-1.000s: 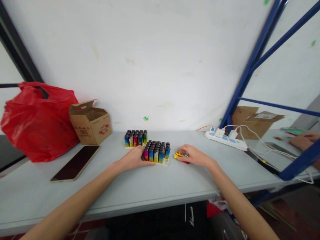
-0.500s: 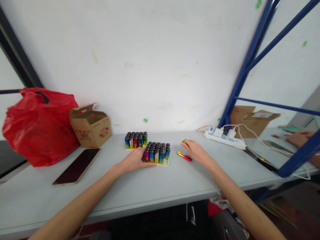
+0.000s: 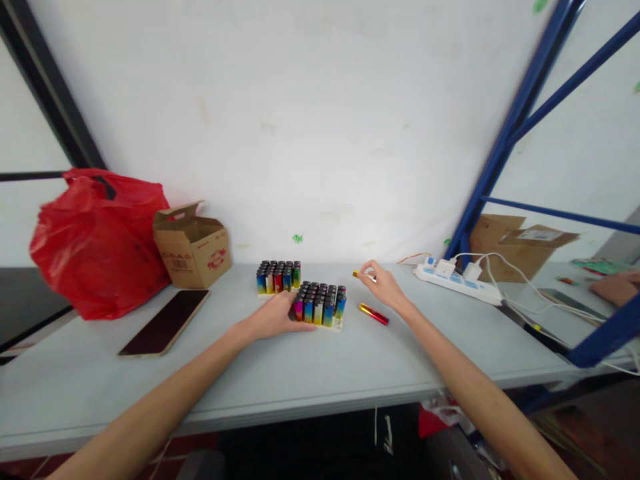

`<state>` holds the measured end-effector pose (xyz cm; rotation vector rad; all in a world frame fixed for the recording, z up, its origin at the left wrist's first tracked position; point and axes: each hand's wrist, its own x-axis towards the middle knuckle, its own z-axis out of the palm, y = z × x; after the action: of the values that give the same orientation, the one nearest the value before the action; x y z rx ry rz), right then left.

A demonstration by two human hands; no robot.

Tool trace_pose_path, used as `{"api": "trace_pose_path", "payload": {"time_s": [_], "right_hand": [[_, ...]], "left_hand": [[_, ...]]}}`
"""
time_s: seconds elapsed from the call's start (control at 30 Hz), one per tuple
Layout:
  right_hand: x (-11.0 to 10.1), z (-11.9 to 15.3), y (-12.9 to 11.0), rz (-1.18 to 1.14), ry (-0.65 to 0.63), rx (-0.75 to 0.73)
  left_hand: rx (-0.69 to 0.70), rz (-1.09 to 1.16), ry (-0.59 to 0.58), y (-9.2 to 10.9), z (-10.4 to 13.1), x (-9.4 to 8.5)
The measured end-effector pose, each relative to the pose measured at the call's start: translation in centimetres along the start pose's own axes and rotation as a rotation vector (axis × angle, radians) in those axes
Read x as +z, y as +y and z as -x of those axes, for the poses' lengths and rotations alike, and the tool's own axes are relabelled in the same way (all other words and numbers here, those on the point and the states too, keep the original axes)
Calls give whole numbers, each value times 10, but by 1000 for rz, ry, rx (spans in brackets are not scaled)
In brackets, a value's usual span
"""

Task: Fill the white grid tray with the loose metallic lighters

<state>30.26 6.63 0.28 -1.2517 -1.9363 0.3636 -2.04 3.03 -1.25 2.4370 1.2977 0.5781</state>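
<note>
A front tray of lighters (image 3: 319, 308) stands on the table, packed with upright colourful lighters with black tops; pale slots show at its front right corner. My left hand (image 3: 273, 317) grips this tray's left side, thumb along the front, its other fingers partly hidden behind. To the right of the tray, my right hand (image 3: 384, 285) pinches a gold lighter (image 3: 357, 274), its end poking out leftward past the fingers. On the table below that hand lies a red and gold lighter (image 3: 374, 314). A second lighter tray (image 3: 278, 279) sits behind and left of the first.
A phone (image 3: 165, 323) lies at left, before an open cardboard box (image 3: 194, 253) and a red plastic bag (image 3: 103, 247). On the right are a power strip (image 3: 457, 285) with plugs and cables, and a blue metal frame (image 3: 500, 140). Another person's hand (image 3: 617, 289) shows at far right.
My right hand has lifted slightly away from the red and gold lighter, and more of the gold lighter now shows. My left hand stays at the tray. The whole view has shifted a little.
</note>
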Motion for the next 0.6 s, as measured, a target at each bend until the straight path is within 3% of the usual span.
{"api": "trace_pose_path", "payload": {"time_s": [0.23,0.37,0.5,0.6], "right_hand": [[10,7,10,-235,123,86],[20,8,4,-429,35,56],[26,10,-6,-811,-79,159],[26,11,-11,-927,-121,260]], "left_hand": [[-7,-63,-10,5,1,-3],[-14,-65,-13,5,1,-3],[-26,-110,-5,3,1,-2],[-6,-88,1,2,1,-1]]}}
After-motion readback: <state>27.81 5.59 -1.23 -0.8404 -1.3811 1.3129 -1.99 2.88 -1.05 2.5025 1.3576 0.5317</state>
